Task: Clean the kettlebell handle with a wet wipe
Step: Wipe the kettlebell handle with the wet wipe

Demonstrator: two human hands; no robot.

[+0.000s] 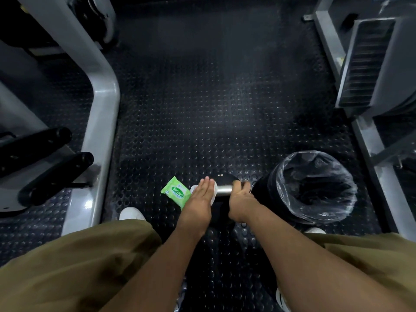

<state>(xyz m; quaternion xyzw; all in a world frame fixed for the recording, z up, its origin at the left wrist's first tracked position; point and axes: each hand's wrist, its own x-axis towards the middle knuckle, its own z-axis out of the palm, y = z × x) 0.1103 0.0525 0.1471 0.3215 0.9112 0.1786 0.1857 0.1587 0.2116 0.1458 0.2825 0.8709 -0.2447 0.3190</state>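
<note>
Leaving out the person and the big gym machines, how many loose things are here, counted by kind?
kettlebell: 1
wet wipe: 1
pack of wipes: 1
bin with a clear liner: 1
Total: 4
</note>
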